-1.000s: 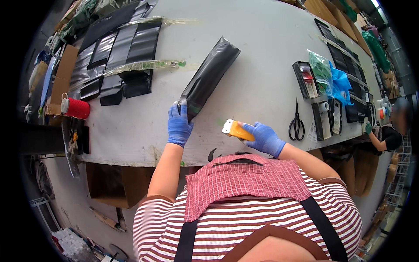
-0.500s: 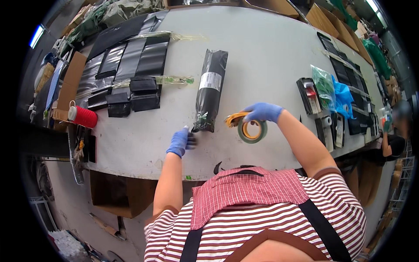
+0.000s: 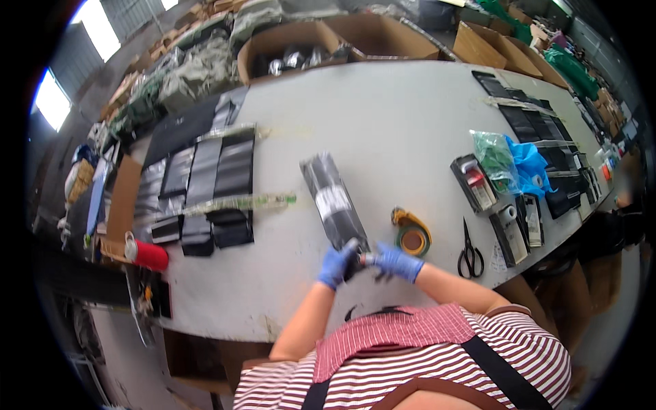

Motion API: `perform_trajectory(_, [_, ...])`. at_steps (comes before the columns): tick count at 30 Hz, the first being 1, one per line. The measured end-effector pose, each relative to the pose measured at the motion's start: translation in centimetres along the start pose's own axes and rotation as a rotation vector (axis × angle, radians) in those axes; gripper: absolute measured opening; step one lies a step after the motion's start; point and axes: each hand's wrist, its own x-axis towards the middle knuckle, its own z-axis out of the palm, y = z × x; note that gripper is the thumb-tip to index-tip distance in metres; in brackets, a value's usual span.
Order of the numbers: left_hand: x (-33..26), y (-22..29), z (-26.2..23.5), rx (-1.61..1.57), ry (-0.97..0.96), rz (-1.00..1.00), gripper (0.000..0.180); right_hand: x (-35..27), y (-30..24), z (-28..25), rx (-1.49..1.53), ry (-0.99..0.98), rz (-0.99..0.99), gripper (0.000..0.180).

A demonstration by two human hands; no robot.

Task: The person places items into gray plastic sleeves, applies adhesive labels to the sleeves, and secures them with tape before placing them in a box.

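Observation:
A long black plastic-wrapped package with a white label slants across the table, its near end toward me. My left hand, in a blue glove, is closed on that near end. Blue-gloved too, my right hand meets the same end from the right with its fingers curled in; motion blurs the fingertips. Just beyond my right hand, a yellow tape dispenser with a green-edged roll lies on the tabletop, touched by neither hand.
Black scissors lie right of the dispenser, near narrow open boxes and a blue plastic bag. Flat black packages cover the left side, with a red spool at the left edge. Cardboard boxes line the far edge.
My right hand has let go of the tape dispenser, now on the table, and moved to the package. My left hand has gripped the near end, and the package has turned and come closer.

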Motion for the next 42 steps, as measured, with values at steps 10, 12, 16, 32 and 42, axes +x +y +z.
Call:
perform_trajectory(10, [7.5,19.1,-3.7,-0.117,-0.333,0.668,0.049,0.1,-19.8,-1.4,0.467,-0.088,-0.849,0.07])
perform_trajectory(12, [10.2,30.0,-1.5,-0.494,0.184,0.703,0.051,1.3,-28.7,-3.8,0.593,0.344,-0.979,0.069])
perform_trajectory(16, [15.3,31.7,-1.7,0.226,0.302,0.906,0.041,5.2,-26.1,-7.7,-0.06,0.424,-1.228,0.046])
perform_trajectory(32, [-3.7,-6.6,-2.3,1.325,-0.196,0.828,0.045,-26.0,24.9,6.2,0.728,0.316,0.068,0.035])
perform_trajectory(42, [-8.1,-9.2,1.8,1.25,0.097,0.61,0.049,-33.3,33.3,3.0,0.227,0.457,0.018,0.044])
